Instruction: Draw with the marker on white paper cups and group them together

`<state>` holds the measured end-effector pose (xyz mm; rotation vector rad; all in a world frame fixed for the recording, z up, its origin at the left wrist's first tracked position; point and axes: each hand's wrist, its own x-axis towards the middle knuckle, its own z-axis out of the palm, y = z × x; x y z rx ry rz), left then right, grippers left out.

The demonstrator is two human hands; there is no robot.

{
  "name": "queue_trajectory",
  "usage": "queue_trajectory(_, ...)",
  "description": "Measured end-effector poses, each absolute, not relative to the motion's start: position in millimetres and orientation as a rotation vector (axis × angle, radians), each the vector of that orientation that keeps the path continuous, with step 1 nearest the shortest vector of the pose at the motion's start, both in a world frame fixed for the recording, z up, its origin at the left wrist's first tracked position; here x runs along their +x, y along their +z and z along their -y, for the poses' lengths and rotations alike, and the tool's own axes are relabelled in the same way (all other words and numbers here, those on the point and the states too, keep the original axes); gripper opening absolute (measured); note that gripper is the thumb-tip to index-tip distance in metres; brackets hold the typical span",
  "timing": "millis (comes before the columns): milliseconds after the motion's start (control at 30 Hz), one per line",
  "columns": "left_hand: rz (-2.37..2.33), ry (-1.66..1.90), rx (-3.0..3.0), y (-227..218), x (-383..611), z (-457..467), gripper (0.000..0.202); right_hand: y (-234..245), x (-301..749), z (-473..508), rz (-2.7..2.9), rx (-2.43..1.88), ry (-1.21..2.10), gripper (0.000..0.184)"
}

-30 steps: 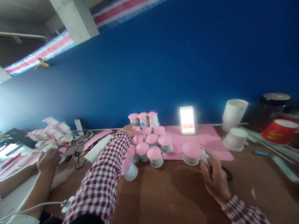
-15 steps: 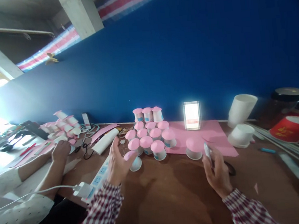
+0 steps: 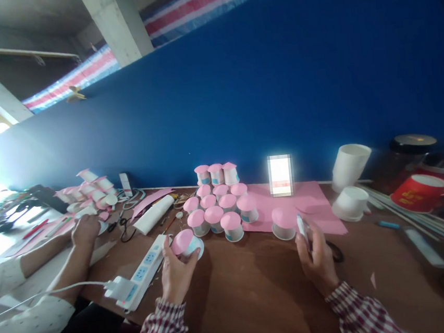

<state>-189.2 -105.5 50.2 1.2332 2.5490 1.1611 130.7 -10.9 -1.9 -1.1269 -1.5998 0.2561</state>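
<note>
My left hand (image 3: 180, 272) grips a paper cup (image 3: 193, 246) with a pink paper disc on its top, tilted just off the table. Behind it stand several upside-down paper cups (image 3: 231, 227) with pink cone-like paper tops, grouped in rows. My right hand (image 3: 316, 254) is closed around a slim white tool (image 3: 302, 225) with a bluish tip; its kind cannot be made out. Just left of that tip, one more pink-topped cup (image 3: 283, 223) stands at the front edge of the pink paper sheet (image 3: 319, 199). Part of a dark loop (image 3: 337, 252) shows behind my right hand.
A white power strip (image 3: 143, 271) with a plugged-in charger lies left of my left hand. A co-worker's hand (image 3: 85, 229) works farther left, near more pink-topped cups (image 3: 94, 189). At right are white paper cups (image 3: 350, 204), a red cup (image 3: 419, 193) and a blue pen (image 3: 388, 224).
My left hand has closed on the front-left pink-topped cup and drawn it slightly toward me, tilting it. My right hand keeps its tool in nearly the same place. The view has shifted slightly.
</note>
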Motion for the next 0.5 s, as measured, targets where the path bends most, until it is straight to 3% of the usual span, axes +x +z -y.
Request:
queue_trajectory(100,-2.5,1.426,1.434,91,-184,97,0.1,-2,130,10,1.613,-1.098,0.246,0.044)
queue_trajectory(267,-2.316,1.531,1.707,159,-190,15,0.102,-6,131,9,1.617,-1.083,0.276,0.046)
queue_trajectory(500,-2.434,1.063,1.458,153,-210,-83,0.107,-1,130,10,1.624,-1.086,0.258,0.043)
